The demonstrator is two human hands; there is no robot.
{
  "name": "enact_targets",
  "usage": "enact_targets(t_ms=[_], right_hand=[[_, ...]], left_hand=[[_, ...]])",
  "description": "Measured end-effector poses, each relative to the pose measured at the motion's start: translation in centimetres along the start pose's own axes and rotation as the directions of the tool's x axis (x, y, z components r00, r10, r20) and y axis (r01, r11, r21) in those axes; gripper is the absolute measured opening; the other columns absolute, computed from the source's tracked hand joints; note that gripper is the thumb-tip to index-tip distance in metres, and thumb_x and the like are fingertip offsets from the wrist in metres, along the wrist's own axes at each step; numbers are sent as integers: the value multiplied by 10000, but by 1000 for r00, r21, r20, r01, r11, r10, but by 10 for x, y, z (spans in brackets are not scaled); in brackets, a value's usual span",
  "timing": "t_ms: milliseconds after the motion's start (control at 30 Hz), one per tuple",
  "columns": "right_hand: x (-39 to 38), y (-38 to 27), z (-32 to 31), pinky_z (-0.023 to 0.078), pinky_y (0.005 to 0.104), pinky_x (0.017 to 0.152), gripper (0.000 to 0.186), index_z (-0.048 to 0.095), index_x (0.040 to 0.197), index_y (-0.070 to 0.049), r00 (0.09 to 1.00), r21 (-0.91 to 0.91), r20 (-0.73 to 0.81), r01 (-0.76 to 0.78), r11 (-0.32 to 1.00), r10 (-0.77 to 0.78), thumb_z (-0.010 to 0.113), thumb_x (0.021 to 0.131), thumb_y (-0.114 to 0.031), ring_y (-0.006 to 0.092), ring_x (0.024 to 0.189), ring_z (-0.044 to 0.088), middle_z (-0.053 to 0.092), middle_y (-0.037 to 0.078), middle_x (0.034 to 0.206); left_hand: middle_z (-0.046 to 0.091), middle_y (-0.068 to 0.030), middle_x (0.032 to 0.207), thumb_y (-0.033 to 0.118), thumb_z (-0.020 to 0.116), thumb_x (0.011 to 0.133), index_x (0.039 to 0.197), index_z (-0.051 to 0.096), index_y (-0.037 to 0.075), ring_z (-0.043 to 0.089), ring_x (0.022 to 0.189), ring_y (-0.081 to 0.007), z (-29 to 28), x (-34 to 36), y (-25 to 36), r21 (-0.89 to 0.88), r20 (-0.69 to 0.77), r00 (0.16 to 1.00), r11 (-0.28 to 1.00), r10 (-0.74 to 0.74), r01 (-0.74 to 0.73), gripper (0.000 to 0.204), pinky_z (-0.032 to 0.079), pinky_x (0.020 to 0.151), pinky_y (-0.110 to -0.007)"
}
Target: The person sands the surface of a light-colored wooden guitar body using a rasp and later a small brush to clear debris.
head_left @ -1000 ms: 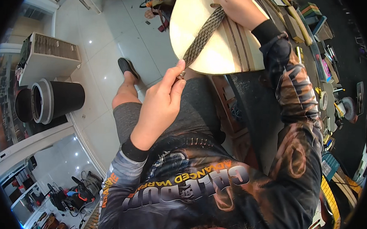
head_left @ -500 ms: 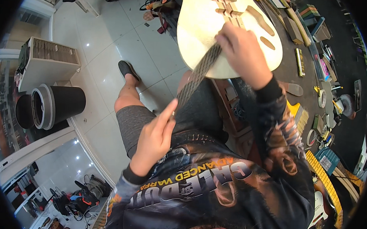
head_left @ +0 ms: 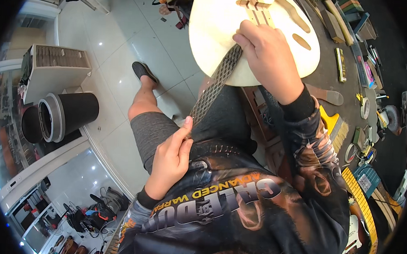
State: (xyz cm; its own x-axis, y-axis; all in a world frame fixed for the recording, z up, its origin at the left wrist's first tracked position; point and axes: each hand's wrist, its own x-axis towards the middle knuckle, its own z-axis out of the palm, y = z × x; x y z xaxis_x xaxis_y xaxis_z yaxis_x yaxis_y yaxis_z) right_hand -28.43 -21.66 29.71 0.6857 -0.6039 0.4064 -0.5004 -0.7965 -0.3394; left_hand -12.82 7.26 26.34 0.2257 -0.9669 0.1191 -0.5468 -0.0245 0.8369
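My right hand is closed round the far end of a long flat rasp with an open lattice of teeth. At its near end, the fingers and thumb of my left hand pinch the tip, in front of my lap. Slanting between both hands, the rasp crosses the lower edge of a pale wooden guitar body. That body has cut-out slots and cavities and a striped centre strip. My right fist hides the rasp's far end and part of the wood.
A dark workbench on the right holds a yellow-handled brush, tape rolls, wood blocks and a guitar neck. A black bin and a small cabinet stand at the left on the tiled floor.
The rasp has shifted slightly and its toothed face shows more plainly. The guitar body appears a little higher in view. Both hands keep their hold.
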Motion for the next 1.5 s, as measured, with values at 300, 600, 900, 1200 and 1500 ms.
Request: enact_targets(t_ms=[300,600,900,1200,1500], right_hand=[[29,46,10,531,460,747,153,677,1065,-23,980,133,-130,166,977,-149,673,1009,-165,406,836,677,680,214,844],[43,33,-33,498,515,741,204,627,930,24,990,44,-135,-46,998,51,607,1013,-162,469,815,642,636,272,811],[6,-5,-34,494,487,729,126,608,960,6,998,193,-9,-57,980,60,625,994,-114,440,831,633,646,232,844],[-13,10,-11,493,457,753,134,650,1006,-35,999,80,-19,34,996,-32,651,1027,-167,390,819,666,660,182,811],[30,32,-34,483,465,729,181,575,949,59,995,176,-65,-64,982,76,610,1006,-109,425,785,603,585,268,834]], left_hand=[[736,-236,1044,13,602,1024,1532,538,66,739,895,-408,7,38,15,-73,10,995,992,-101,101,515,581,853,-394],[735,-268,1115,17,615,997,1518,552,58,740,995,-433,16,76,23,-71,58,996,995,-69,73,527,582,887,-456],[730,-263,1151,8,603,1004,1537,537,96,728,1000,-439,15,5,12,34,59,998,999,-19,17,545,575,857,-460],[736,-256,1057,-2,659,967,1537,552,87,739,943,-419,18,-8,3,36,33,999,999,10,-12,587,581,835,-464],[718,-260,986,-17,664,958,1537,559,94,724,848,-413,28,59,11,-30,-3,1000,1000,9,-9,599,577,783,-465]])
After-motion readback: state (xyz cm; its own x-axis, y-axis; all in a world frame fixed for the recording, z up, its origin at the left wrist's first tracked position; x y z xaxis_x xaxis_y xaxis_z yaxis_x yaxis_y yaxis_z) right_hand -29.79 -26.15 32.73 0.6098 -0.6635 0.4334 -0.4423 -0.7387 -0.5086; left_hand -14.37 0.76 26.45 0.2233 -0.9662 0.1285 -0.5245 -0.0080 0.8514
